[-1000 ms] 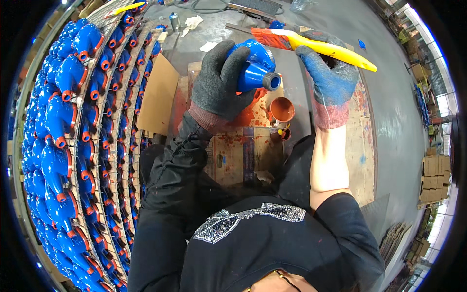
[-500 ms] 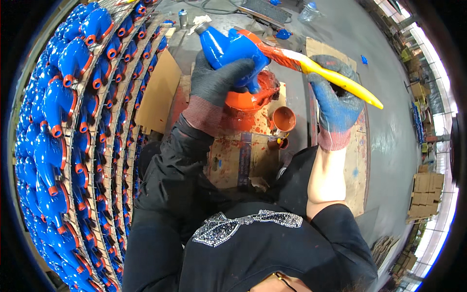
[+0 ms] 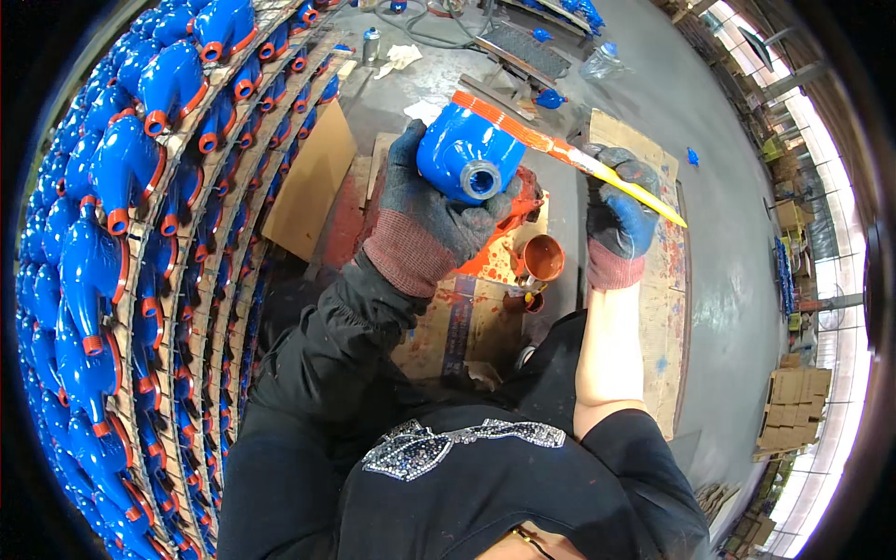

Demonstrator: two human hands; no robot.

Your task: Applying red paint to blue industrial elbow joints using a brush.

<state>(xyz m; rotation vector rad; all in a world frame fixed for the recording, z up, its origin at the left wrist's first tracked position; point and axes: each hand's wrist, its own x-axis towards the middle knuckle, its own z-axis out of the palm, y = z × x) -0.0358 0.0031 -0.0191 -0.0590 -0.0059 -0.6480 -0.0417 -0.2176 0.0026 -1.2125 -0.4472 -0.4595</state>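
A glossy blue pipe-like casting [image 3: 462, 145] with a round grey port is gripped in my left hand [image 3: 411, 201], which wears a dark glove with a reddish cuff. Fingers wrap its left side and underside; the port faces toward me. In my right hand [image 3: 623, 205], also gloved, is a paintbrush [image 3: 574, 157] with a yellow handle and orange-red paint over its head. The brush head lies along the casting's upper rim, where an orange-red band shows. Partly hidden behind the casting and left hand is a red, paint-crusted container [image 3: 528, 198].
On the left, stacked racks [image 3: 187, 308] carry many blue castings with red-orange rims. An orange-brown cup [image 3: 543, 241] stands on paint-spattered cardboard [image 3: 420, 331], beside a smaller pot [image 3: 532, 301]. A cardboard panel [image 3: 313, 187] leans near the racks. A bottle [image 3: 371, 45] stands farther off.
My left hand has turned the casting, so its port now faces me instead of pointing up left. The brush has shifted left and down, its head now along the upper rim.
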